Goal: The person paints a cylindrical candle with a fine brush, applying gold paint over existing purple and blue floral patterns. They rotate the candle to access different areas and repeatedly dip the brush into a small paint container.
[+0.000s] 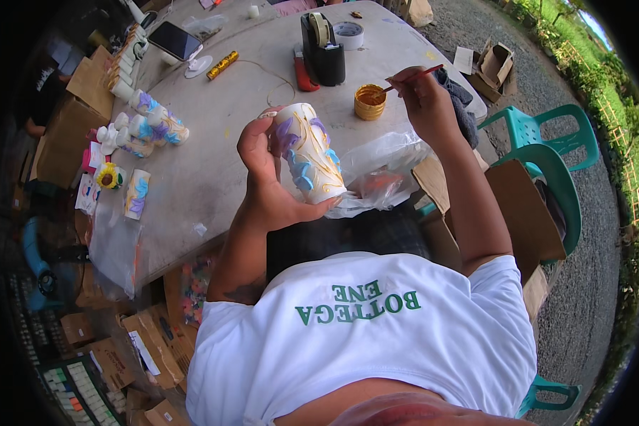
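My left hand [277, 175] grips a white pillar candle [319, 160] by its two ends, tilted above the table's near edge. Raised purple and blue flowers and gold lines cover its side. In my right hand [426, 101] is a thin red paintbrush [423, 73], its tip inside a small gold pot of gold paint [370, 109]. Farther left, several similar decorated candles [162, 125] lie in a group, and another one [137, 194] lies nearer the table's left edge.
On the table [202, 181] are a black tape dispenser [330, 64], a red stapler [304, 72], a tape roll [349, 35], a phone [174, 41], a gold thread spool [222, 65] and a clear plastic bag [386, 165]. Green chairs [559, 133] and cardboard boxes [527, 202] stand right. Another person's arm [33, 128] shows far left.
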`<move>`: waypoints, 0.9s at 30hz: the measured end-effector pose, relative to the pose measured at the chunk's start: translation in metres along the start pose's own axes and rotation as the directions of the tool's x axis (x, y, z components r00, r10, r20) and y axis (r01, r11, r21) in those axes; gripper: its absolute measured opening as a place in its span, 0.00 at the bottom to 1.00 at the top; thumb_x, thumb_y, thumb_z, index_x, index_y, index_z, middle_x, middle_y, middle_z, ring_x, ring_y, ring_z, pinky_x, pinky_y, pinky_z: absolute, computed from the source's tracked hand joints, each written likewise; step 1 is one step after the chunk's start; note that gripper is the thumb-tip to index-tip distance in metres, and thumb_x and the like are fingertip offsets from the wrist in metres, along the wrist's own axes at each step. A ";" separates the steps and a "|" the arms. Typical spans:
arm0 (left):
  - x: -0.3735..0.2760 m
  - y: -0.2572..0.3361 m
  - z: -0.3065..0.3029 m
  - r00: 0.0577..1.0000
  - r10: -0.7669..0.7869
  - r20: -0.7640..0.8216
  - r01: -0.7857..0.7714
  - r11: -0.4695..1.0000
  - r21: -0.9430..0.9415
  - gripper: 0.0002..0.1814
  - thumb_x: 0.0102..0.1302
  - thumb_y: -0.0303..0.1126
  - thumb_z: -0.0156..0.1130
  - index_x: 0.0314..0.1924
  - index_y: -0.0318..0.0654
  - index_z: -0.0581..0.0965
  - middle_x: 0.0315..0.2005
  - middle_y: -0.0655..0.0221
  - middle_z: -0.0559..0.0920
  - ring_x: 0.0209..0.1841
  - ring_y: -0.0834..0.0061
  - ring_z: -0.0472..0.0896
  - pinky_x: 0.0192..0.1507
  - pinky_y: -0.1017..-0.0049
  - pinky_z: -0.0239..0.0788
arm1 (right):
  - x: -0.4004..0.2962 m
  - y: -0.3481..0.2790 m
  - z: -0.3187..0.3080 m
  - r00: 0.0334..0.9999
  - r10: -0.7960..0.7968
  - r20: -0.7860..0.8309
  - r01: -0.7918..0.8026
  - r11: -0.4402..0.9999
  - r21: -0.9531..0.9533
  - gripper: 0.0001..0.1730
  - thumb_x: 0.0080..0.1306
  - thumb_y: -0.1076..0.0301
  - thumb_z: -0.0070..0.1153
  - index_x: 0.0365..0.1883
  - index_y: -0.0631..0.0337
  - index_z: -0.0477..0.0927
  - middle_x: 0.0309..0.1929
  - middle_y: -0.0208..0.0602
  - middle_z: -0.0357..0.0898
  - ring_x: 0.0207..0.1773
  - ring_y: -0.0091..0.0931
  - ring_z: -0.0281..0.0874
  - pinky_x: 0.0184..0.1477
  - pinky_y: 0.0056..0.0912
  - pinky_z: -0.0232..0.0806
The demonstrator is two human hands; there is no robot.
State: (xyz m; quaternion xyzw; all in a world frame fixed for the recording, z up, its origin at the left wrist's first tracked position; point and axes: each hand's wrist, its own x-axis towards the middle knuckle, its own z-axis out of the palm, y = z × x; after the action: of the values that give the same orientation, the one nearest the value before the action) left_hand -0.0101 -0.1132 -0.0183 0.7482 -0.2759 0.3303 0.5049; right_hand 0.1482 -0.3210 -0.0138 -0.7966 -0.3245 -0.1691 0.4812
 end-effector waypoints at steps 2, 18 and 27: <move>0.003 0.000 0.001 1.000 0.028 -0.006 -0.028 0.998 -0.050 0.57 0.33 0.28 0.74 0.60 0.47 0.43 0.54 0.55 0.56 0.54 0.62 0.63 0.55 0.65 0.59 | 0.004 0.015 0.012 0.998 -0.038 0.040 0.041 0.996 -0.079 0.04 0.60 0.74 0.52 0.34 0.59 0.73 0.29 0.40 0.78 0.36 0.35 0.77 0.37 0.30 0.69; -0.004 -0.017 -0.004 0.995 0.008 -0.098 -0.012 0.999 -0.040 0.60 0.34 0.33 0.74 0.61 0.50 0.40 0.59 0.52 0.52 0.59 0.61 0.59 0.58 0.64 0.55 | -0.011 0.001 -0.024 0.987 0.110 -0.116 -0.041 0.876 0.481 0.05 0.60 0.76 0.54 0.35 0.66 0.77 0.34 0.34 0.79 0.37 0.20 0.76 0.42 0.21 0.69; -0.003 -0.013 0.001 0.995 0.001 -0.099 -0.009 0.996 -0.083 0.60 0.33 0.33 0.75 0.61 0.51 0.41 0.59 0.52 0.52 0.59 0.61 0.58 0.59 0.64 0.54 | -0.062 -0.083 -0.047 0.980 -0.110 -0.166 0.199 0.527 0.826 0.08 0.60 0.82 0.49 0.37 0.67 0.68 0.38 0.55 0.75 0.43 0.39 0.76 0.44 0.39 0.73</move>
State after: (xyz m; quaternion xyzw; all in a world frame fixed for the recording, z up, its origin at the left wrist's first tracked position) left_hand -0.0020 -0.1091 -0.0280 0.7085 -0.2662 0.3563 0.5479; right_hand 0.0487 -0.3567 0.0273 -0.4285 -0.4119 -0.0721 0.8009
